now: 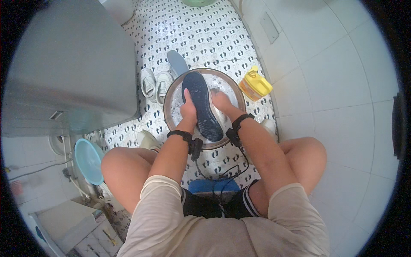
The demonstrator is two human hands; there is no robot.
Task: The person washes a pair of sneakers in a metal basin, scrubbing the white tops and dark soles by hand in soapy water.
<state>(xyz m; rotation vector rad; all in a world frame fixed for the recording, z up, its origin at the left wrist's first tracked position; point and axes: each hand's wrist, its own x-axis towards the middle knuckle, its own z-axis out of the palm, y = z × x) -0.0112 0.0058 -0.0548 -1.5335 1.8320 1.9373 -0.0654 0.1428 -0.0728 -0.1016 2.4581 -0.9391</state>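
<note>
A shoe with its dark navy sole (199,104) turned up is held at a slant over a round metal basin (241,96). Part of its white upper (219,114) shows along the right side. My left hand (188,109) grips the shoe from the left, thumb laid on the sole. Against the shoe's right side is my right hand (221,100), its fingers slightly blurred and partly down among the suds. Whether it holds anything there is hidden. White foam and cloudy water (176,109) fill the basin around the shoe.
Left of the basin stand a pair of white shoes (148,85) and a grey insole (177,61). A yellow pump bottle (256,84) stands to the right, near the tiled wall (337,80). A large grey appliance (80,64) and a light-blue basin (89,160) are farther left.
</note>
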